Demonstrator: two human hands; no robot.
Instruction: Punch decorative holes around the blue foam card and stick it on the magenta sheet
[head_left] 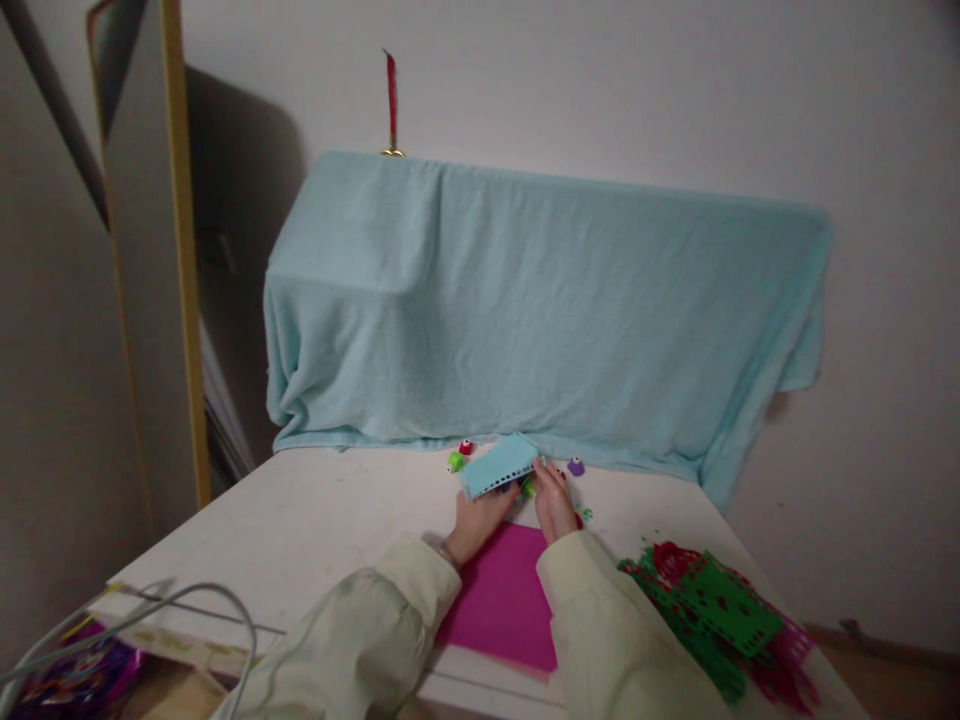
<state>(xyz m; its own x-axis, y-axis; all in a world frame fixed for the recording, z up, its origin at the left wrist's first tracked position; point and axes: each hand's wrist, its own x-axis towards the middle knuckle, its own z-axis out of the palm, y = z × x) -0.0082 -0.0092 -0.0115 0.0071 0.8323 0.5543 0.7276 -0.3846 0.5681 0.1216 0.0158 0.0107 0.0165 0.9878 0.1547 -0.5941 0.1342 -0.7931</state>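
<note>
A light blue paper (498, 466) is tilted above the table, with a row of small punched holes along its near edge. My left hand (480, 522) is closed on the paper from below, its fingers partly hidden under it. My right hand (553, 503) pinches the paper's right end. Between the hands shows a small green object (528, 487), mostly covered. Around them lie small craft-punch-like pieces: a red one (466, 447) and a green one (455, 461) to the left, a purple one (575, 466) to the right. Magenta paper (499, 600) lies flat under my forearms.
Punched green and red paper sheets (731, 605) are heaped at the table's right edge. Small green scraps (587, 514) lie near my right wrist. A light blue cloth (540, 320) drapes over something at the back. Grey cables (217, 590) and a purple package (82, 665) sit at front left.
</note>
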